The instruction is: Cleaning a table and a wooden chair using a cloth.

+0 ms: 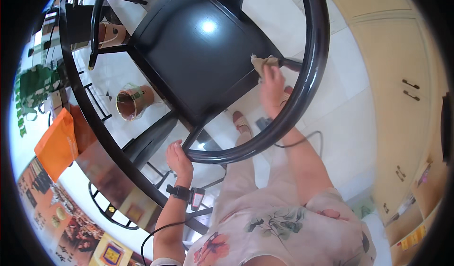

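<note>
A dark, glossy wooden chair [189,43] with a flat seat and a curved armrest rail [250,148] stands in front of me. My right hand [272,88] reaches inside the rail and presses a crumpled brown cloth [264,65] on the seat's right edge, by the rail's support. At the near left end of the rail is my left hand [178,161], its fingers curled round the rail's tip and partly hidden from view. Each wrist wears a dark strapped device with a cable.
A brown bin [135,102] with a plastic liner stands on the tiled floor left of the chair. Beyond it curves a dark table edge [111,155], with an orange bag [57,145] farther left. Beige cabinets [392,72] line the right side. My feet are below the rail.
</note>
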Available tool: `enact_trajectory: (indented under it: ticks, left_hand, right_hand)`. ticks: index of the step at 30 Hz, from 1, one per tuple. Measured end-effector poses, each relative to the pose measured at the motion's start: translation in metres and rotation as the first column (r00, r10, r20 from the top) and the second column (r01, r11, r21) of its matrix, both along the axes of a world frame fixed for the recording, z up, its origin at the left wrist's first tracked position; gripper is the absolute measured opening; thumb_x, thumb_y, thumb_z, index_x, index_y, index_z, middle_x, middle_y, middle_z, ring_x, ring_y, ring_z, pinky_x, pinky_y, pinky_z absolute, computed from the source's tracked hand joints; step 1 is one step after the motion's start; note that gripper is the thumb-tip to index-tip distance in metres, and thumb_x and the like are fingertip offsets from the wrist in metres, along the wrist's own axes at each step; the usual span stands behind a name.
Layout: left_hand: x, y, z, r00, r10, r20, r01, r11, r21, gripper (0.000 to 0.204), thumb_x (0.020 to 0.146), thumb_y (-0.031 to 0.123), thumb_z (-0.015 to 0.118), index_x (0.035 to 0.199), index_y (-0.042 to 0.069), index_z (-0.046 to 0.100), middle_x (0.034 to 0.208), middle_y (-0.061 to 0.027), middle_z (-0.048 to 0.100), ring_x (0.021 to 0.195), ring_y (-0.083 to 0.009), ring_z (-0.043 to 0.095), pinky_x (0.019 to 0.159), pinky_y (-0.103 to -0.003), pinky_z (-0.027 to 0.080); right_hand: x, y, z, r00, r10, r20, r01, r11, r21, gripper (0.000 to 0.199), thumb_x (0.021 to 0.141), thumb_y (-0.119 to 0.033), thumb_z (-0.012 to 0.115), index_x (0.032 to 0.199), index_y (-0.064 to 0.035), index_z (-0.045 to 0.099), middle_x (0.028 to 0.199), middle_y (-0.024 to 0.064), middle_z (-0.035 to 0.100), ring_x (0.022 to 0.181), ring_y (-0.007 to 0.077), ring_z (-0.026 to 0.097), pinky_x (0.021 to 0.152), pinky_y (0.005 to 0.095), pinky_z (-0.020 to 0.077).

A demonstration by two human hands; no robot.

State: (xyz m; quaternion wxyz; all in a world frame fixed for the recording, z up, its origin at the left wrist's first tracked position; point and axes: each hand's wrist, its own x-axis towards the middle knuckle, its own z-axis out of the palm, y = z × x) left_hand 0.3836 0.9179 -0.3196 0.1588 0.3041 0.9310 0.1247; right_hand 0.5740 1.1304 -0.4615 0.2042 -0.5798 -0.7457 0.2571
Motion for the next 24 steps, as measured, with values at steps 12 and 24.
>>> enact_trajectory:
  ticks: [12, 24]
  left_hand:
    - [0.004, 0.007, 0.012, 0.998, 0.032, 0.049, -0.033, 0.999, 0.031, 0.040, 0.093, 0.026, 0.028, 0.096, -0.001, 0.057, 0.095, -0.0163, 0.056, 0.091, -0.0320, 0.050, 0.084, -0.038, 0.036]
    - [-0.014, -0.014, 0.003, 0.991, -0.114, 0.069, 0.114, 0.993, 0.011, 0.036, 0.092, 0.022, 0.030, 0.098, -0.002, 0.056, 0.098, -0.0192, 0.055, 0.094, -0.0349, 0.051, 0.084, -0.040, 0.037]
  right_hand:
    - [-0.115, -0.222, 0.002, 0.608, -0.744, -0.275, -0.212, 0.182, -0.960, 0.034, 0.088, -0.014, 0.040, 0.120, -0.0037, 0.046, 0.104, 0.0075, 0.057, 0.093, 0.0174, 0.055, 0.082, 0.0283, 0.0440]
    - [-0.026, -0.177, 0.117, 0.246, -0.969, 0.011, -0.865, -0.225, -0.448, 0.040, 0.084, -0.016, 0.058, 0.120, -0.0027, 0.049, 0.119, 0.0065, 0.053, 0.106, 0.0159, 0.052, 0.092, 0.0312, 0.0404]
